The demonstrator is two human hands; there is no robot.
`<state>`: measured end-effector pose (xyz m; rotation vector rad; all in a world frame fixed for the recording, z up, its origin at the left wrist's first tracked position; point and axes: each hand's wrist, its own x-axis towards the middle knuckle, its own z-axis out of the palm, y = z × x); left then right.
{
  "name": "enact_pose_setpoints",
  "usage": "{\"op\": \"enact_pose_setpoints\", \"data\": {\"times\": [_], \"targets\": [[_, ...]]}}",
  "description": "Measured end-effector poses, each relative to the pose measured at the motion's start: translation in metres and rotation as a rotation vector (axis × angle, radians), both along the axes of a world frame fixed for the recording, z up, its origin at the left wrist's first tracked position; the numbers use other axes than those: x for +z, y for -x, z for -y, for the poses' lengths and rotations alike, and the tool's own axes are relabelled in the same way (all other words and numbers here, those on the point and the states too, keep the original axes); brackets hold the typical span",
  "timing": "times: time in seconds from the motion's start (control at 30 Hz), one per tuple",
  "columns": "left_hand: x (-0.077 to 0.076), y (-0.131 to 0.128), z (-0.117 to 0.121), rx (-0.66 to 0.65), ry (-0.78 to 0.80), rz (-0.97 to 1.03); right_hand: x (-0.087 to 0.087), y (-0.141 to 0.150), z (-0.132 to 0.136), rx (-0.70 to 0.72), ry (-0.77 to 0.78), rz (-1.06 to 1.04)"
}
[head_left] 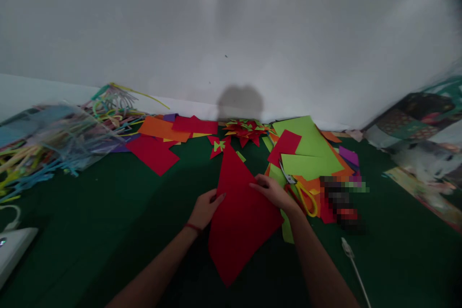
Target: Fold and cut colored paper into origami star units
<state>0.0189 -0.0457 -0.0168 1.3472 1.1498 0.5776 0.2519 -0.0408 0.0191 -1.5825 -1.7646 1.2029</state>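
A large sheet of red paper [241,221], pointed at its far and near ends, spans the space between my hands. My left hand [207,207] grips its left edge, thumb on top. On the right edge my right hand [272,190] is closed too, with fingers partly hidden. Just beyond the sheet's far tip lies a layered red, orange and green paper flower [247,130]. A red piece with small green cut shapes [218,146] is beside that tip. Scissors with yellow handles [305,197] rest on paper right of my right hand.
Red [155,154] and orange sheets [164,127] lie at the back left, by a bag of pipe cleaners [72,130]. Green sheets [306,142] are piled on the right. A white cable [355,267] and a white power strip [16,250] flank the green tabletop [108,231]. A wall stands behind.
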Motion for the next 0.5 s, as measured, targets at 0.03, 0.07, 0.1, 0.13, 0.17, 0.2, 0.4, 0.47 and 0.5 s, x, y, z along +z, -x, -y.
{"op": "enact_pose_setpoints", "data": {"times": [0.03, 0.07, 0.1, 0.13, 0.17, 0.2, 0.4, 0.47, 0.5], "targets": [[0.0, 0.001, -0.003, -0.01, 0.016, -0.002, -0.003, 0.0, 0.002, -0.014, 0.013, -0.02], [-0.001, 0.001, -0.005, -0.019, 0.024, 0.0, -0.007, -0.001, 0.004, -0.031, 0.025, -0.037], [-0.001, 0.002, -0.007, -0.034, 0.034, 0.007, -0.01, -0.002, 0.006, -0.052, 0.037, -0.051], [-0.001, 0.004, -0.009, -0.056, 0.045, 0.019, -0.013, -0.003, 0.008, -0.075, 0.047, -0.065], [0.0, 0.005, -0.01, -0.087, 0.058, 0.033, -0.016, -0.003, 0.009, -0.096, 0.057, -0.077], [0.001, 0.006, -0.012, -0.123, 0.072, 0.047, -0.019, -0.003, 0.01, -0.108, 0.068, -0.092], [0.009, 0.012, -0.026, -0.224, 0.058, 0.057, -0.028, 0.007, 0.014, -0.056, 0.136, -0.222], [0.01, 0.012, -0.031, -0.22, 0.025, 0.025, -0.027, 0.01, 0.014, -0.049, 0.147, -0.261], [0.011, 0.012, -0.033, -0.227, 0.012, 0.007, -0.026, 0.011, 0.014, -0.054, 0.148, -0.275]]}}
